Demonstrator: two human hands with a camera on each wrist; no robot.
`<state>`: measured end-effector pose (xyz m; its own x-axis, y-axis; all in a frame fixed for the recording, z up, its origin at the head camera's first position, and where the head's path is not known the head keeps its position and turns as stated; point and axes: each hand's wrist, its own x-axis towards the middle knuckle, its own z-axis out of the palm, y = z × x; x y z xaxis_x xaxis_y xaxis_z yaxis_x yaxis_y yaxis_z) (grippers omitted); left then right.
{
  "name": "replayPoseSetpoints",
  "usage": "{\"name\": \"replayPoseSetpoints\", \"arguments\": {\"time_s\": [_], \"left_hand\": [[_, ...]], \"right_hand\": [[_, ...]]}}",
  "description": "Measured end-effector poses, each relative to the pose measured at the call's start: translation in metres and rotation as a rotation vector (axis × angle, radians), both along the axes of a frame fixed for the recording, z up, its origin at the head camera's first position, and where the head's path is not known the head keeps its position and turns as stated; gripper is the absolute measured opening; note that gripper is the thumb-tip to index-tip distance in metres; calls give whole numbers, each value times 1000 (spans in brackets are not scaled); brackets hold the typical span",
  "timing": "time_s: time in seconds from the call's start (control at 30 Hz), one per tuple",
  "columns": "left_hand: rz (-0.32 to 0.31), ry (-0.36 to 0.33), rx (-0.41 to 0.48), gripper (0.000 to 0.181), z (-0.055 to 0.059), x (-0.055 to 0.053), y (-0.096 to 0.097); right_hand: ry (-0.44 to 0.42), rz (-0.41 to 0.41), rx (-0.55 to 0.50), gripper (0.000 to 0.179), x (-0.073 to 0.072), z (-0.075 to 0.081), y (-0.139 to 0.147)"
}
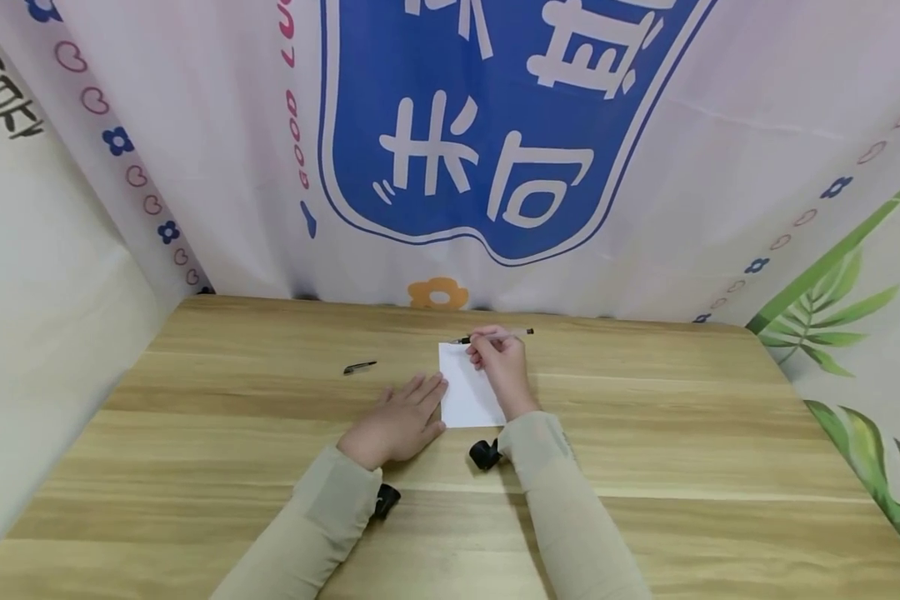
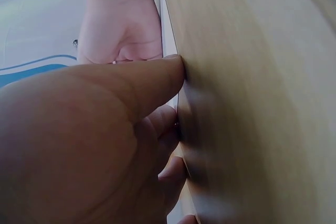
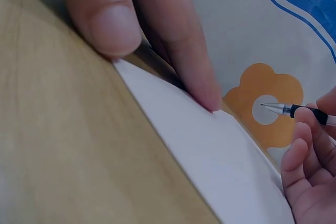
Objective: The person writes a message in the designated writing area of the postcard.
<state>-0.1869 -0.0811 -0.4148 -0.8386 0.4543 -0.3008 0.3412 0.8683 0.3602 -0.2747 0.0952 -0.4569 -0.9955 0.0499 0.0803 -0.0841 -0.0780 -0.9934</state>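
A white sheet of paper lies on the wooden table in the head view. My right hand pinches a pen with a clear barrel near its writing end, over the far edge of the sheet. In the right wrist view the bare metal pen tip points away from my right hand and stands off the paper. My left hand rests palm down, fingers extended, with the fingertips on the sheet's left edge. A black pen cap lies on the table, up and left of that hand.
The wooden table reaches back to a printed cloth hanging behind it. Pale walls or cloths flank it on both sides. Small black wrist cameras stick out by both sleeves.
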Motion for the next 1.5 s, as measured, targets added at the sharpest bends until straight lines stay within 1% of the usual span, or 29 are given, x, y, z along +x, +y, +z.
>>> {"name": "replayPoseSetpoints", "arguments": {"time_s": [0.13,0.3,0.43,0.57,0.7,0.8,0.9,0.97,1.2,1.4,1.5], "left_hand": [[-4,-1,5,62,2,0,3],[5,-4,5,62,1,1,3],[2,0,0,63,0,0,2],[3,3,-15,63,-3,-2,1],[3,2,-30,64,-4,-3,1],[0,4,-31,64,-5,-4,1],[0,7,-26,64,-5,-4,1],[1,9,-27,64,-8,-4,0],[-5,7,-10,63,-3,-3,0],[-5,-2,-36,64,-5,-3,0],[-7,1,-28,64,-4,-3,0]], "right_hand": [[7,-8,51,15,0,0,2],[10,17,96,16,0,-2,3],[47,8,118,15,0,-3,2],[76,-9,147,10,-1,-5,2],[73,-3,173,9,-1,-7,3],[61,9,191,11,-1,-8,3],[47,18,197,13,0,-7,4],[49,18,197,15,0,-6,4],[79,-9,211,10,-1,-9,4],[74,0,244,10,-2,-11,4],[77,0,248,11,-2,-10,4]]}}
